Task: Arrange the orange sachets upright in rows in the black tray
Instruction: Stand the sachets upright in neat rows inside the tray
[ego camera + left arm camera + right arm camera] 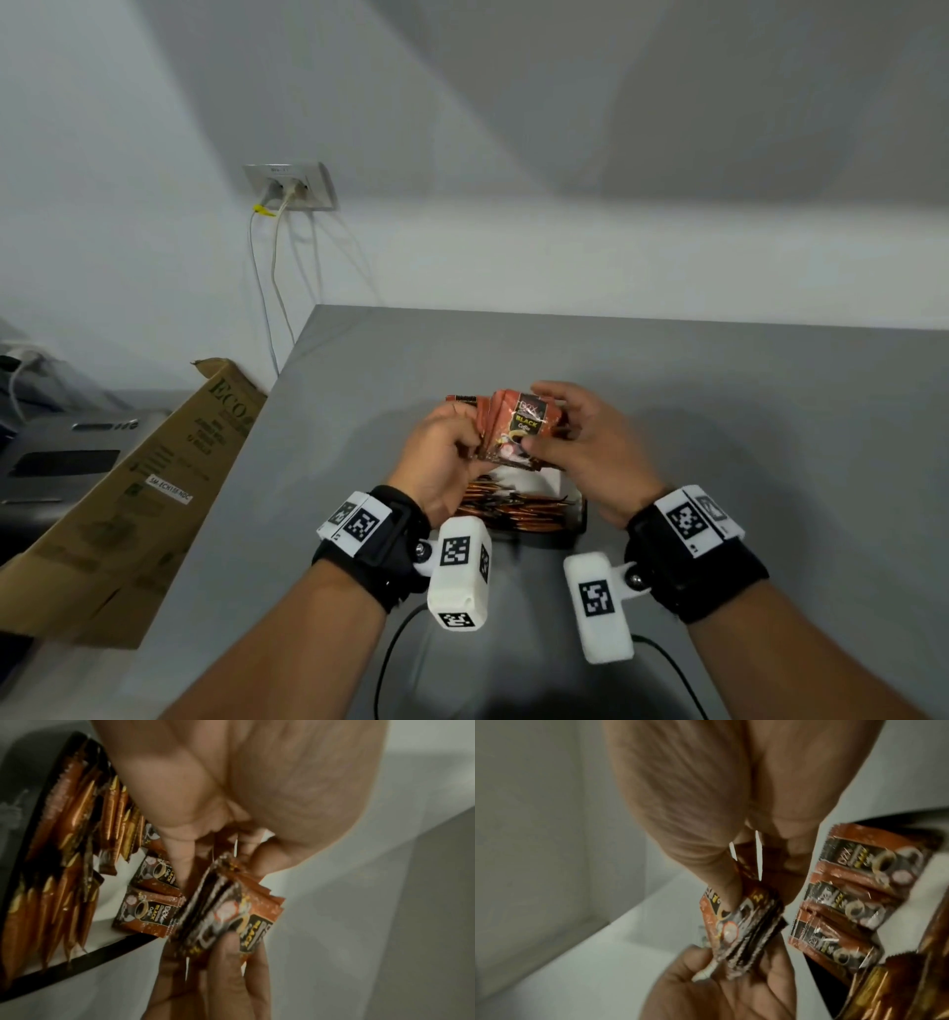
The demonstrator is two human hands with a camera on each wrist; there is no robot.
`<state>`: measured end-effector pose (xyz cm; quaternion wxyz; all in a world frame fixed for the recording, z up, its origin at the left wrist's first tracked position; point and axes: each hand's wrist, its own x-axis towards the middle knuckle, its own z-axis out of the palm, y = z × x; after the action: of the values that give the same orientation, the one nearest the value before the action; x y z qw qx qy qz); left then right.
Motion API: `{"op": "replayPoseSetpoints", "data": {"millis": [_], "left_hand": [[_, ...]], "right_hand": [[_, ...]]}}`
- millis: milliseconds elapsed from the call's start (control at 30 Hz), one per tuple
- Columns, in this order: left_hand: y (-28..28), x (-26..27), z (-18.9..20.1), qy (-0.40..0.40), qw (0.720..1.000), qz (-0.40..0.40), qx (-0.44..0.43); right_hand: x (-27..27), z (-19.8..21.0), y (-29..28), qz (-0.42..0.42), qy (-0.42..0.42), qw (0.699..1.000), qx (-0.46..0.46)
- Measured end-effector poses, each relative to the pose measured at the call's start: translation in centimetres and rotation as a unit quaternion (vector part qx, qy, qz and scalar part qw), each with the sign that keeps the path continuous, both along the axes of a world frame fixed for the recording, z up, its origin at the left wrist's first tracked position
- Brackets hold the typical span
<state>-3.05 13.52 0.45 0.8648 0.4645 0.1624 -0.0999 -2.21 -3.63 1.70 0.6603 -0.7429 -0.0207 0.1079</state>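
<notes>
Both hands hold one stack of orange "Black Coffee" sachets (518, 426) just above the far end of the black tray (581, 514). My left hand (452, 447) pinches the stack's left edge, and my right hand (580, 437) grips its right side and front. In the left wrist view, the left hand (218, 870) clamps the stack (231, 902). Upright sachets (72, 821) fill rows along the tray's near side. A few sachets (151, 912) lie flat on the tray's white floor. In the right wrist view, the right hand (757, 882) pinches the stack (744, 923).
The tray stands on a grey table (719, 411). A brown cardboard box (128, 488) leans at the table's left edge, beside a grey device (61, 457). A wall socket (290, 187) with cables sits behind. A black cable (390, 652) runs along the table's front.
</notes>
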Motion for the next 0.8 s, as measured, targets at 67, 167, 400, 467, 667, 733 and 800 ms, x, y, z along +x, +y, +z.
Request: {"op": "replayPoseSetpoints", "data": {"millis": [67,167,400,467,667,733,800], "left_hand": [[-0.4,-0.3,0.7,0.002,0.998,-0.038,-0.047],[-1.0,-0.7,0.9,-0.005,0.994,-0.09,-0.059],[-1.3,-1.5,0.4,0.022,0.992,-0.099,-0.071],[-1.2,-1.5,0.5,0.028,0.992,-0.095,-0.072],[-0.8,-2.0,0.6,0.0,0.984,-0.135,-0.114],[-1.0,-2.0,0.5,-0.008,0.985,-0.138,-0.104],[-1.1,-1.9,0.4,-0.008,0.988,-0.129,-0.089]], "right_hand": [[-0.1,0.6,0.3,0.049,-0.049,0.993,-0.094],[-0.5,1.0,0.8,0.105,-0.115,0.967,-0.204],[-0.9,0.6,1.1,0.144,-0.104,0.935,-0.308],[-1.2,1.3,0.9,0.165,-0.141,0.92,-0.327],[-1.2,2.8,1.0,0.224,-0.22,0.883,-0.35],[-1.3,3.0,1.2,0.222,-0.223,0.889,-0.333],[-1.4,3.1,1.2,0.227,-0.219,0.892,-0.323]]}}
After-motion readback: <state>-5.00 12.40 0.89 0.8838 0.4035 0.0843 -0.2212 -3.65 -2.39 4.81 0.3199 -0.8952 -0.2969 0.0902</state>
